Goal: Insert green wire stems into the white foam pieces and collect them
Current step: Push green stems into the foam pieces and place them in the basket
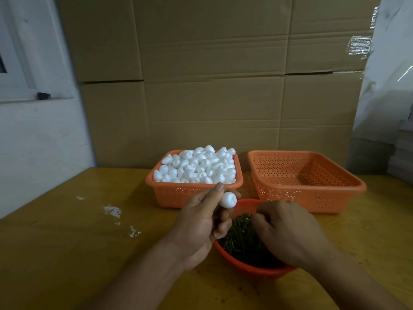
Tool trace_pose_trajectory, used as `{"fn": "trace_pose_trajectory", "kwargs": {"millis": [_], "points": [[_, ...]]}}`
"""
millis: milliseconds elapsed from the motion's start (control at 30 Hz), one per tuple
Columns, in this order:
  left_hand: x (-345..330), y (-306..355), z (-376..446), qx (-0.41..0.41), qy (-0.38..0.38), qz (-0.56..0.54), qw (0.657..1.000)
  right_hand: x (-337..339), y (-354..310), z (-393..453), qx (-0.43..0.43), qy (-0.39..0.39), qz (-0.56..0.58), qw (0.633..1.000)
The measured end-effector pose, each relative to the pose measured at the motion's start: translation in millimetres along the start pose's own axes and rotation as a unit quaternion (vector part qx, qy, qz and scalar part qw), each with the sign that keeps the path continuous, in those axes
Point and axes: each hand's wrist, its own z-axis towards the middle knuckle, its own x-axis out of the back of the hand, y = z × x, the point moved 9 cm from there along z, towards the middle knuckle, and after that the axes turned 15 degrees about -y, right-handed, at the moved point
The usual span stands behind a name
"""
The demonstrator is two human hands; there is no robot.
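Observation:
My left hand (202, 222) pinches one white foam piece (228, 200) between thumb and fingers, held above the rim of a round orange bowl (252, 270). The bowl is full of green wire stems (240, 240). My right hand (290, 233) reaches down into the stems with fingers curled; what it grips is hidden. Behind them an orange perforated basket (178, 193) is heaped with several white foam pieces (199, 166). A second orange basket (312, 195) to the right looks nearly bare inside.
Everything rests on a yellow wooden table (78, 242) with white flecks (112, 211) at the left. Tall cardboard sheets (212, 74) stand behind the baskets. A white wall is at the left, plastic-wrapped goods (388, 86) at the right.

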Motion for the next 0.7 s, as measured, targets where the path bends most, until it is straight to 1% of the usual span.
{"fn": "trace_pose_trajectory", "kwargs": {"millis": [100, 167, 267, 500, 700], "points": [[1, -1, 0, 0.002, 0.004, -0.013, 1.000, 9, -8, -4, 0.081, 0.036, 0.082, 0.993], [2, -1, 0, 0.001, 0.008, -0.022, 1.000, 16, -16, -9, 0.145, 0.054, 0.152, 0.976], [3, 1, 0, -0.002, 0.012, -0.015, 1.000, 22, -24, -15, 0.199, 0.066, 0.210, 0.955], [1, 5, -1, -0.016, 0.011, -0.003, 1.000, 16, -31, -17, 0.237, 0.045, 0.235, 0.942], [1, 5, -2, -0.020, 0.015, -0.001, 1.000, 15, -34, -18, 0.246, 0.051, 0.237, 0.939]]}}
